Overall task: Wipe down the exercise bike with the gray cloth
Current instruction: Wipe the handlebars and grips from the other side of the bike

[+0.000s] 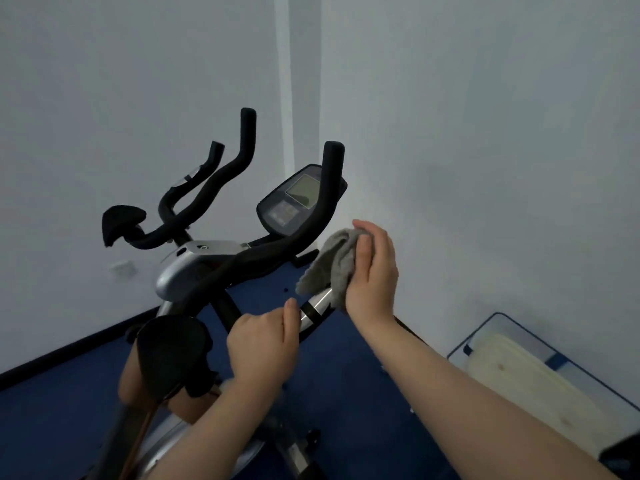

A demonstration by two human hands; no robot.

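Right grip clasps the gray cloth on the handlebar; left grip curls around the bar just below. Most of the bike likely remains unwiped.

The room is dim and evenly lit, with a cool bluish-gray cast over the walls. Shadows are soft and no light source shows. The console screen carries a faint pale reflection. The black handlebars lose detail in the dark. Wide-angle distortion bends lines toward the edges, and the whole picture is slightly soft.
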